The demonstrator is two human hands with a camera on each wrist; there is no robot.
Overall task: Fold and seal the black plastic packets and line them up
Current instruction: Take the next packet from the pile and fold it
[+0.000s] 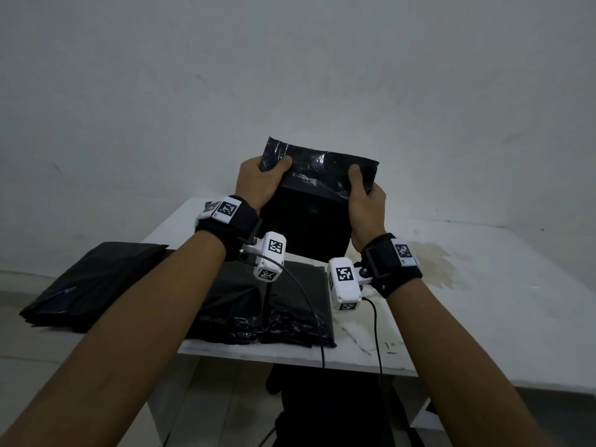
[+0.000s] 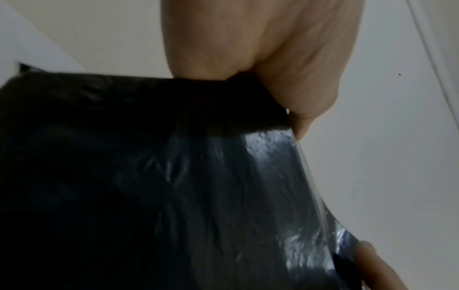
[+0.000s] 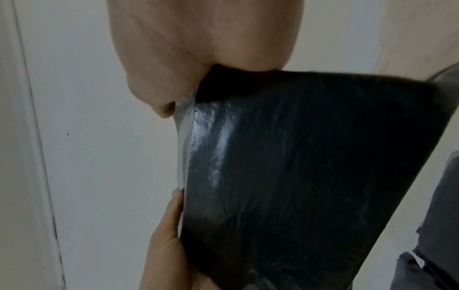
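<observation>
Mid-frame, left hand (image 1: 258, 183) & right hand (image 1: 366, 201) pinch packet (image 1: 309, 221) flap, mid-fold; next: press flap down to seal.

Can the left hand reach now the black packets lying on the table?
Probably not yet: the left hand and the right hand both grip the raised packet. The packets on the table lie uncovered below.

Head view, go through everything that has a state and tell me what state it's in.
Held packet: raised above table, flap unsealed.
Left hand: grips packet's top left.
Right hand: grips packet's top right.
Packets on table: lying flat, side by side.
Left pile: flat, overhanging the table edge.
</observation>
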